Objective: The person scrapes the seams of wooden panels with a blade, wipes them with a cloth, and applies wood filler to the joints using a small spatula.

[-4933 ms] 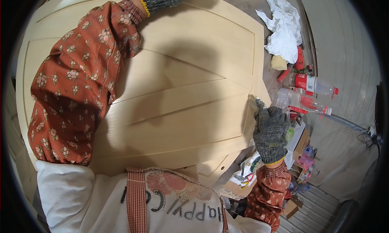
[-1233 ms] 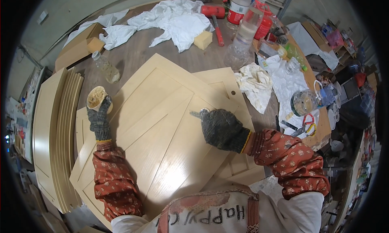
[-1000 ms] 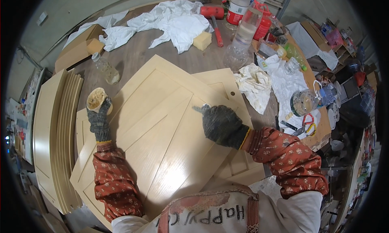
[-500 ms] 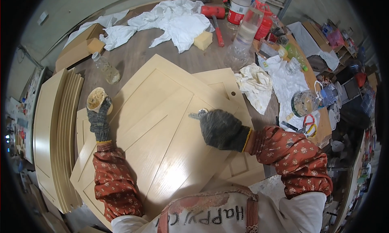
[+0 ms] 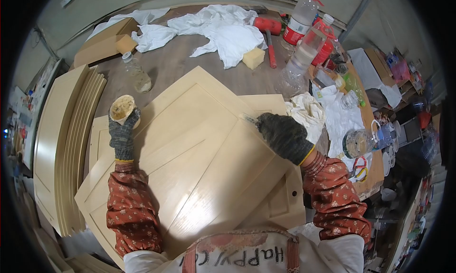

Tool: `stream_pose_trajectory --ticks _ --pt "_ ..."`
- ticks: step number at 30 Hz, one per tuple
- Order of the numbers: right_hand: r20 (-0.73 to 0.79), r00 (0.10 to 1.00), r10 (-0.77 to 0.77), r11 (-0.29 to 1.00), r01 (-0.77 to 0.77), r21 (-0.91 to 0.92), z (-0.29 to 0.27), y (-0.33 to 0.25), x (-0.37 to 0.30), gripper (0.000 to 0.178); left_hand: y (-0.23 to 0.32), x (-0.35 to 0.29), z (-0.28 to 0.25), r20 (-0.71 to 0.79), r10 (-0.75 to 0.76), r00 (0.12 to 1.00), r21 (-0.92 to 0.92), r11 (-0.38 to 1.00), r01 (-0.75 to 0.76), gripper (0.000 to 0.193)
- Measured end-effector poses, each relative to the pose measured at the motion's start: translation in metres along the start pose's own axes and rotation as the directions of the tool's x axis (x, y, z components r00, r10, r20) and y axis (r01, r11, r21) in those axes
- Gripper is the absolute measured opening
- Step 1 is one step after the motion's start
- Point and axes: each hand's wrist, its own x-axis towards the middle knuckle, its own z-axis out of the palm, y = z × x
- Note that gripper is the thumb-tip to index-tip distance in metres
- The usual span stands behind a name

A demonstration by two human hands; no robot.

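Note:
My left hand [image 5: 122, 139], in a dark grey knit glove, is wrapped round a small pale cup [image 5: 137, 122] with tan paste [image 5: 122, 108] in it. That cup is held above the left edge of a cream panelled cabinet door [image 5: 185, 144]. My right hand [image 5: 284, 136], gloved alike, is closed on a small brush [image 5: 249, 119] whose handle the glove hides. The brush's tip rests at or just above the door face, close to its upper right edge; I cannot tell if it touches. Another cream door [image 5: 278, 204] with a dark round hole lies partly underneath.
Several cream doors [image 5: 61, 149] stand stacked at the left. Behind lie a clear bottle [image 5: 137, 73], white cloths [image 5: 218, 30], a yellow sponge [image 5: 253, 58] and a red mallet [image 5: 269, 26]. Bottles [image 5: 308, 45], a crumpled rag [image 5: 306, 110] and red-handled scissors [image 5: 360, 164] lie at the right.
My right hand with the brush has moved right and toward the door's upper right edge. My left hand still holds the cup. The whole view has shifted slightly.

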Motion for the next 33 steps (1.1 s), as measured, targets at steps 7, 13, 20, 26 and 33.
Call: stream_pose_trajectory --ticks 7,13,20,26,33 --pt "0.176 0.942 0.286 0.81 -0.335 0.481 0.001 -0.015 0.014 0.018 -0.003 0.001 0.0 -0.011 -0.031 0.999 0.015 0.999 0.031 0.058" --pt "0.237 0.916 0.323 0.826 -0.395 0.403 -0.001 -0.025 0.015 0.018 0.0 -0.002 0.001 0.006 -0.038 0.999 -0.023 0.999 0.038 0.057" --pt "0.216 0.937 0.276 0.822 -0.346 0.453 -0.002 -0.028 0.01 0.016 0.005 -0.004 0.003 -0.034 -0.062 0.997 0.078 0.995 0.065 0.054" --pt "0.223 0.945 0.24 0.845 -0.317 0.431 0.004 -0.008 0.007 0.025 0.006 -0.007 0.004 -0.037 -0.056 0.998 0.021 0.998 0.056 0.052" --pt "0.135 0.97 0.203 0.76 -0.243 0.602 0.034 0.014 0.009 0.036 0.006 -0.009 0.004 -0.016 0.01 1.0 -0.017 1.0 -0.01 0.047"
